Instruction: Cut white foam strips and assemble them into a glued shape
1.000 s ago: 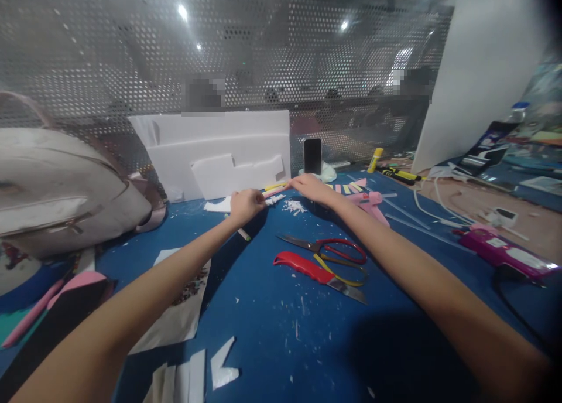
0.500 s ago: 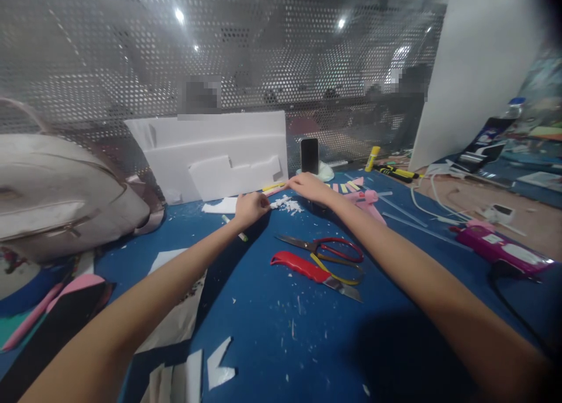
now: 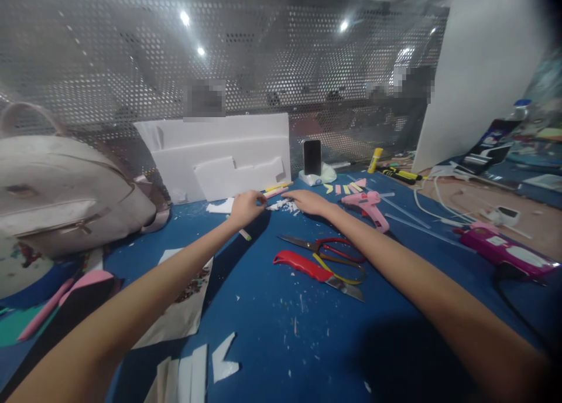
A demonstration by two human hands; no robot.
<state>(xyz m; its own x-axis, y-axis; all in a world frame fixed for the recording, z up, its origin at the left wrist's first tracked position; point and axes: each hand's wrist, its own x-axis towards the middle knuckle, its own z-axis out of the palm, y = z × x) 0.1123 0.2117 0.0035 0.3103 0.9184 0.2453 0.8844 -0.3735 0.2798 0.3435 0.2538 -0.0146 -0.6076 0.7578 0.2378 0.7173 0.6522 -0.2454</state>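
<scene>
Both of my hands are at the far side of the blue table, around a small heap of white foam scraps (image 3: 285, 205). My left hand (image 3: 247, 208) is curled closed at the left of the heap; whatever its fingers hold, if anything, is hidden. My right hand (image 3: 311, 203) lies low over the heap's right side, fingers stretched out to the left and touching the crumbs. Just behind the heap lie a yellow pen (image 3: 277, 187) and a pink pen (image 3: 276, 193). A white foam piece (image 3: 220, 207) sits left of my left hand.
Red-handled scissors (image 3: 338, 248) and a red folding knife (image 3: 302, 265) lie between my forearms. A pink glue gun (image 3: 367, 205) rests at the right. White boards (image 3: 219, 139) lean at the back near a phone (image 3: 312, 157). A pale backpack (image 3: 74, 192) stands left.
My right hand has come down from behind the heap onto its right side. The scraps are drawn closer together. My left hand stays curled beside them. The view has shifted slightly.
</scene>
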